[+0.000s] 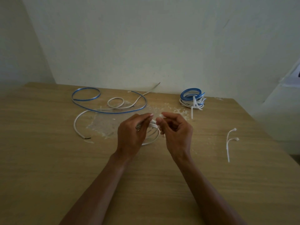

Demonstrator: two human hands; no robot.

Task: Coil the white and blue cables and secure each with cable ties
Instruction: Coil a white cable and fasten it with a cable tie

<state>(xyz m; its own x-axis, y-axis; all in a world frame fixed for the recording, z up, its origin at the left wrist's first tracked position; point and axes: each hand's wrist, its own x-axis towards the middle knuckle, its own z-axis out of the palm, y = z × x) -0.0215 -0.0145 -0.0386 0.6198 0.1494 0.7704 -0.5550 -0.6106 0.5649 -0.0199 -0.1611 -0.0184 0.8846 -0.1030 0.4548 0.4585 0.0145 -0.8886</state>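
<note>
— How far along are we, starting at the left?

— At the left, a loose white cable [78,125] and a loose blue cable [86,95] lie uncoiled on the table [48,159], crossing each other. We judge those are still to do.

— And in the middle?

— Our left hand [131,135] grips a small white coil [152,137] near the table's centre, fingers curled round its loops. Our right hand [176,133] pinches a small white piece at the coil's top between thumb and forefinger. We take it for a cable tie [160,116], though it is too small to be sure. So this coil is wound but, we judge, not yet fastened.

— Right of that?

— Near the far edge sits a stack of tied bundles [192,99], blue on white, with tie tails sticking out. Those are done. Nearer, two spare ties [228,143] lie well apart from our hands.

— The surface, the room?

— A pale wood-grain tabletop, with white crumbs and scuffs [162,109] around the middle. Behind it is a plain pale wall [146,38], and the light is dim.
</note>
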